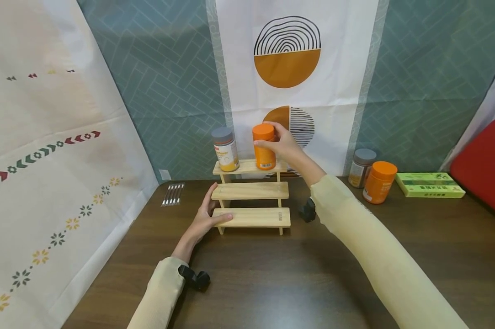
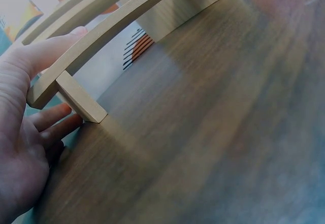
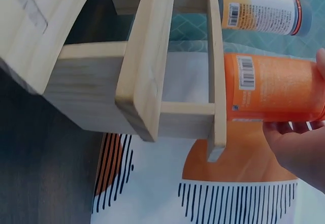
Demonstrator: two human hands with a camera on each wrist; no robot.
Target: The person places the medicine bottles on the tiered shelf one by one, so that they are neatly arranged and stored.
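Note:
A three-tier wooden step rack (image 1: 250, 191) stands on the table. My left hand (image 1: 202, 222) grips its left end. In the left wrist view the thumb (image 2: 48, 51) lies over a slat, with the other fingers below and beside the leg. At the top tier, my right hand (image 1: 287, 145) holds an orange bottle (image 1: 265, 157) round its upper right side. The right wrist view shows the bottle's base (image 3: 233, 89) at the top slat; whether its whole base rests there I cannot tell. Left of it, a grey-lidded bottle (image 1: 226, 154) stands upright on the same tier.
To the right stand another grey-lidded bottle (image 1: 358, 171) and an orange bottle (image 1: 378, 185). Beyond them lie a green-yellow box (image 1: 430, 185) and a red object (image 1: 483, 160). Several thin silvery sticks (image 1: 173, 194) lie at the far left. Patterned cloth (image 1: 337, 68) hangs behind the table.

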